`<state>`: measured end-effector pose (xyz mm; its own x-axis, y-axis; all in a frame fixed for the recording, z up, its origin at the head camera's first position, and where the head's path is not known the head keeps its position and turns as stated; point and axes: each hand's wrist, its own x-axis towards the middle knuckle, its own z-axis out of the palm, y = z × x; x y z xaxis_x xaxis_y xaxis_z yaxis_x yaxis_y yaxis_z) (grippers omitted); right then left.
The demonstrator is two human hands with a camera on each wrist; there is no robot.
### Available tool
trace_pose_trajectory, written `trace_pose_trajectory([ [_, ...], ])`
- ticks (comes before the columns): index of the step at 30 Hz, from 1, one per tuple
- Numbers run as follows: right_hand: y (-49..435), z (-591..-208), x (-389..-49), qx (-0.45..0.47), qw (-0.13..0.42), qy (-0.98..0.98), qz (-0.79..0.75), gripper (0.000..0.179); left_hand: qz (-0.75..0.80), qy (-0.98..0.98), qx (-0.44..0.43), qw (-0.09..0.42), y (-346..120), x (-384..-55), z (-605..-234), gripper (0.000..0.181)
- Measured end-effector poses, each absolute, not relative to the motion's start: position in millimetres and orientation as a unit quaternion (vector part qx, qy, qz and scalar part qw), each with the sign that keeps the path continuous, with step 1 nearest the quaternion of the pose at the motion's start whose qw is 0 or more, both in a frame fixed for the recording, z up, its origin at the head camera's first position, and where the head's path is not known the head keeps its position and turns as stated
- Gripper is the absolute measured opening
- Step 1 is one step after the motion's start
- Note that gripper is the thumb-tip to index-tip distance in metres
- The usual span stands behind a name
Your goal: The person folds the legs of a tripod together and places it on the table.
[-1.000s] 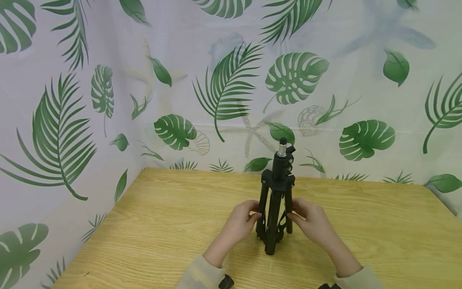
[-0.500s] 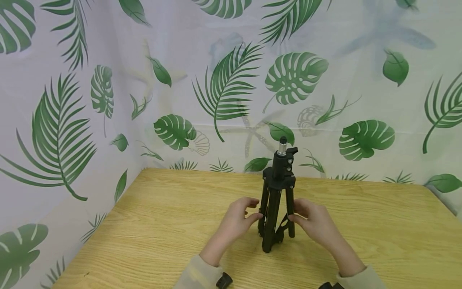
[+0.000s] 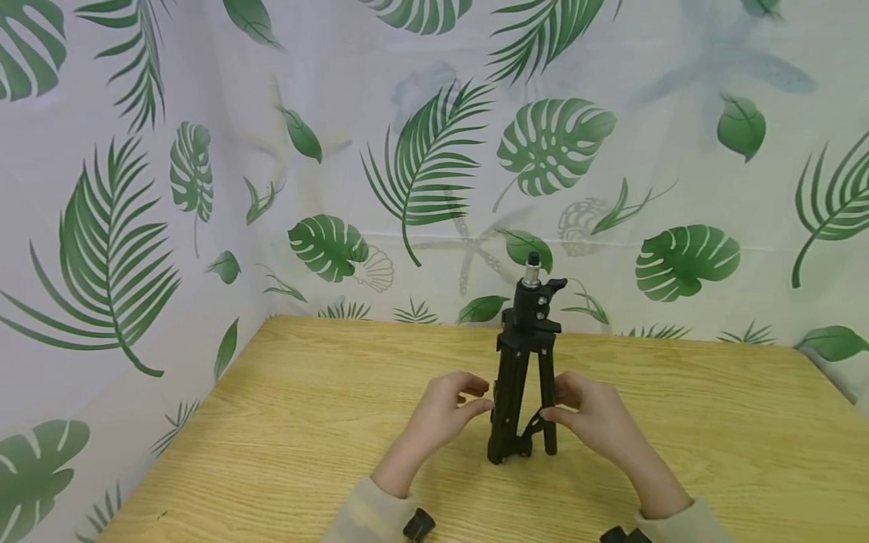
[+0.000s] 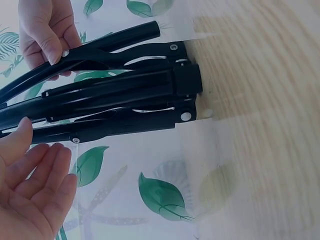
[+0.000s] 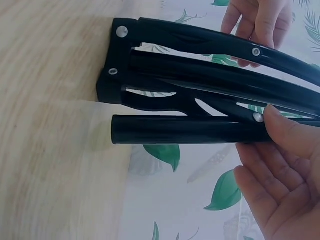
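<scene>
A folded black light stand (image 3: 526, 332) with a silver stud on top stands on the wooden table in the head view. Its legs are drawn close together, and thin braces join them near the base. From the right, my right hand (image 3: 587, 411) pinches one leg (image 5: 170, 130), thumb on its near side by a rivet, fingers behind. My left hand (image 3: 441, 411) is at the stand's left side with fingers loosely spread. In the left wrist view its thumb tip overlaps a leg (image 4: 125, 125), while the other fingers are apart from it.
The wooden table (image 3: 285, 437) reaches back to a white cloth (image 3: 407, 75) printed with green leaves, which also hangs along the left side. Dark straps (image 3: 419, 524) show at both sleeve cuffs.
The stand has turned about its upright axis between my hands, its front leg swinging left and the top knob now pointing right. My left fingers have loosened from its leg.
</scene>
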<state>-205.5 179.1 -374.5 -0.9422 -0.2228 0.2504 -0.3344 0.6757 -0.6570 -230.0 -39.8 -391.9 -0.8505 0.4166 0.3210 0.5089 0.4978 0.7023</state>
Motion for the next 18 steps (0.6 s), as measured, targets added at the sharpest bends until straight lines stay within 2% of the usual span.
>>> trace_pose_trajectory([
  [11, 180.0, -371.9, -204.4, 0.141, 0.047, -0.918, 0.367, 0.026, -0.435, -0.858, -0.273, 0.018, -36.1, -229.9, -393.6, 0.024],
  [18, 179.7, -371.0, -203.7, 0.143, 0.045, -0.921, 0.359, 0.024, -0.429, -0.859, -0.278, 0.023, -33.7, -228.1, -395.1, 0.025],
])
